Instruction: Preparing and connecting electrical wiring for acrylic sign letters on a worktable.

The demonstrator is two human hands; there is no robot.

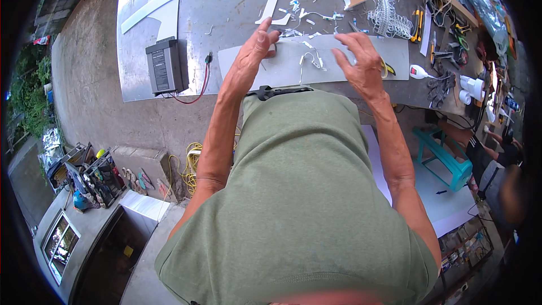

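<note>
My left hand (pixel 254 51) reaches over a long grey flat strip (pixel 350 59) that lies on the metal workbench (pixel 226 5); its fingertips rest near the strip's upper edge, fingers spread, holding nothing. My right hand (pixel 361 59) hovers over the same strip with fingers apart and curled, also holding nothing. Between the hands, thin white wires (pixel 310 59) lie on the strip. A white letter-shaped cutout (pixel 274 5) lies just beyond my left hand.
A dark grey power supply box (pixel 164 66) with a red wire (pixel 195 93) sits at the bench's left edge. White scraps, a coil of white parts (pixel 389 20), pliers and cutters (pixel 418 25) lie to the right. A teal stool (pixel 443 155) stands below right.
</note>
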